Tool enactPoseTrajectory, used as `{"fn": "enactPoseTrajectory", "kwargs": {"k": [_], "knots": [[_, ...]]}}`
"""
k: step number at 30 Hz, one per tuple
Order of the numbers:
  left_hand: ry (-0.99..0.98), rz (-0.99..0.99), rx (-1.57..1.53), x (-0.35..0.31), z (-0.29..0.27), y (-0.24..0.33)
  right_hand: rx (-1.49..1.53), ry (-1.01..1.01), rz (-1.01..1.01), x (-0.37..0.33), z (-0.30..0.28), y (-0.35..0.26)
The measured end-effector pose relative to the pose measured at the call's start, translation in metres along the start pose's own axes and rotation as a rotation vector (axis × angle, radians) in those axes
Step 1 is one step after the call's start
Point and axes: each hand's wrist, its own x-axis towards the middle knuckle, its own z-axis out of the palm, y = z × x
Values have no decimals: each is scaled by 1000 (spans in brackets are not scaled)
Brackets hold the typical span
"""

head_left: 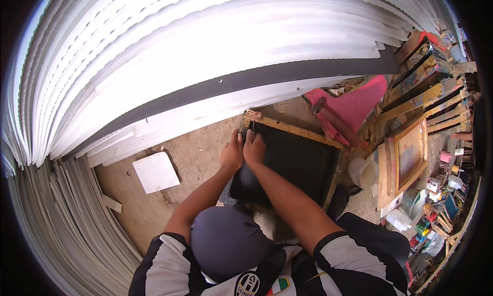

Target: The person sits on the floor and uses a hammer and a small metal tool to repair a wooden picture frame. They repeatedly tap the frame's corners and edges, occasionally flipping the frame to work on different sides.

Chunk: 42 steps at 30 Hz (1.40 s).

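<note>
A wooden frame [300, 130] with a black sheet [298, 165] stretched across it lies in front of me, tilted toward my lap. My left hand [232, 153] is closed around the frame's left edge, just below its far left corner. Right beside it, my right hand [253, 149] is closed on the black side of the same edge. A thin dark thing [253, 125] sticks up at the right hand's fingertips; its kind is too small to tell. The undersides of both hands are hidden.
Stacked white corrugated sheets [205, 44] rise ahead, with more sheets [77, 219] at left. A white square piece [156, 172] lies on the floor. To the right are a hammer-shaped tool [328, 113] on pink cloth [367, 103], a white bucket [363, 172], wooden frames [411, 157] and clutter.
</note>
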Motion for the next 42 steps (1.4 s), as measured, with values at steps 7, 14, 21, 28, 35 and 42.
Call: {"fn": "enactPoseTrajectory", "kwargs": {"k": [7,14,21,28,35,42], "knots": [[-10,-36,26,-2,-4,9,28,-1,15,-4,-2,-1],[-30,-153,131,24,-3,19,59,-80,32,13,5,7],[-48,-234,206,28,2,19,-44,-104,80,13,-2,0],[-74,-303,225,29,1,26,-139,-181,55,19,-9,-9],[-74,-247,176,31,1,23,-118,-170,55,14,-20,-22],[-68,-146,89,38,6,7,-139,-161,-3,21,-4,17]]}}
